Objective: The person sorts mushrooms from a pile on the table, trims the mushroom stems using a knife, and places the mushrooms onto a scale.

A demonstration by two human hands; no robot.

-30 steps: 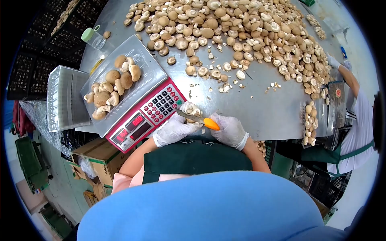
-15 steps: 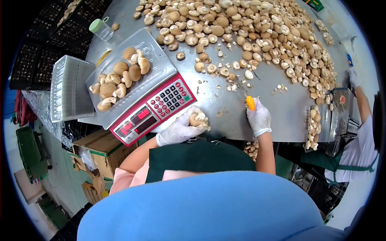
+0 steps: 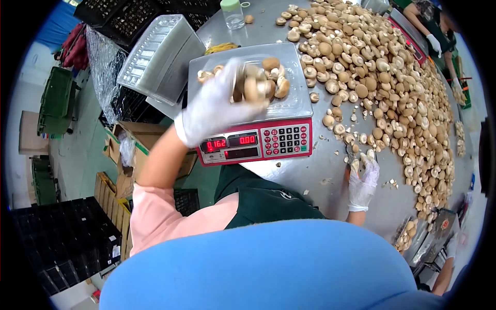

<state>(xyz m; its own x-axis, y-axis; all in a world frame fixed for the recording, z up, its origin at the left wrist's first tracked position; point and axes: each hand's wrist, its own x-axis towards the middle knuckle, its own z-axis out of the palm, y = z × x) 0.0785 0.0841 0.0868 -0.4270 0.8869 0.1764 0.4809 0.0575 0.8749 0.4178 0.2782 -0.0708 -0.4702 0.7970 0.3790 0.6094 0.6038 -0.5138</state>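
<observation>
My left hand, in a white glove and smeared by motion, is over the clear plastic tray on the red-framed scale. Blurred mushrooms show at its fingers; how many it grips is hard to tell. Other mushrooms lie in the tray behind it. The scale's display shows red digits. My right hand, also gloved, rests low over the metal table, closed round a small knife whose orange handle barely shows. Mushrooms and cut stem bits lie near it.
A large heap of mushrooms covers the table's far and right side. Stacked clear trays stand left of the scale, a lidded bottle behind. Cardboard boxes are on the floor at left. Co-workers' gloved hands appear at right.
My left hand has moved with a mushroom from the table's near edge up over the tray. The view has turned left. The orange knife handle in my right hand shows less now.
</observation>
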